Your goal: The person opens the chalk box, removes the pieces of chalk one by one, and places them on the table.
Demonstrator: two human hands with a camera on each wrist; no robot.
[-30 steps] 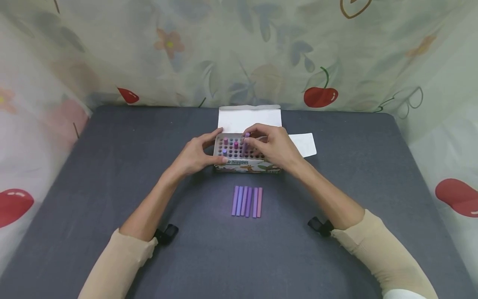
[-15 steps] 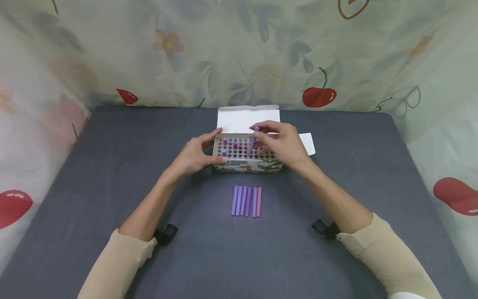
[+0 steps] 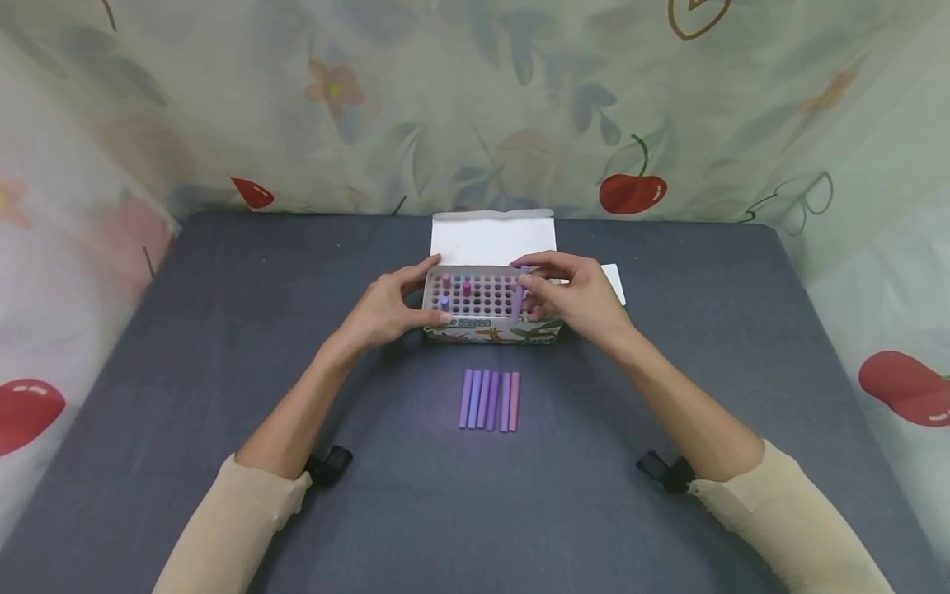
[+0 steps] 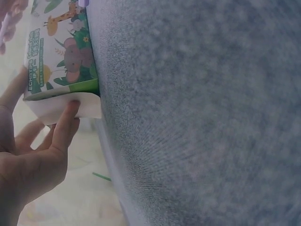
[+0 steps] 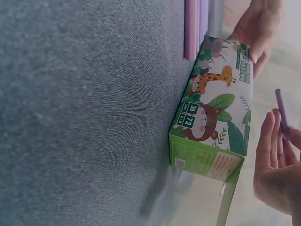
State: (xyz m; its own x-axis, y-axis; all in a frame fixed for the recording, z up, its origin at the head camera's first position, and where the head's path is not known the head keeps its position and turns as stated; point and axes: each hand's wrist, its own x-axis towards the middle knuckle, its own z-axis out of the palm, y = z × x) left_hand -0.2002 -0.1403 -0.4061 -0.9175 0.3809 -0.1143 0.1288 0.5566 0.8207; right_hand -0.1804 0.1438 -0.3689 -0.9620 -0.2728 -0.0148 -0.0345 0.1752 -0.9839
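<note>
In the head view, a printed cardboard box [image 3: 491, 332] lies with its holed tray [image 3: 482, 290] facing up. A few pink and blue sticks stand in the holes at its left. My left hand [image 3: 383, 311] grips the box's left end, thumb at the front edge; in the left wrist view, fingers press on its end flap [image 4: 87, 106]. My right hand [image 3: 582, 299] pinches a purple chalk stick [image 3: 518, 299] between thumb and fingers. It is held upright, slightly tilted, over the tray's right part; the right wrist view shows this stick [image 5: 281, 113] outside the box's outline.
Several purple, blue and pink chalk sticks [image 3: 484, 401] lie side by side on the dark tabletop [image 3: 416, 511], in front of the box. Its white lid [image 3: 490, 238] is folded back, and a side flap [image 3: 614, 282] sticks out right. A patterned curtain [image 3: 475, 99] hangs behind.
My right hand has moved right along the tray with the purple chalk stick, from near the middle to the right part. The left hand stays on the box, and the loose sticks lie as before.
</note>
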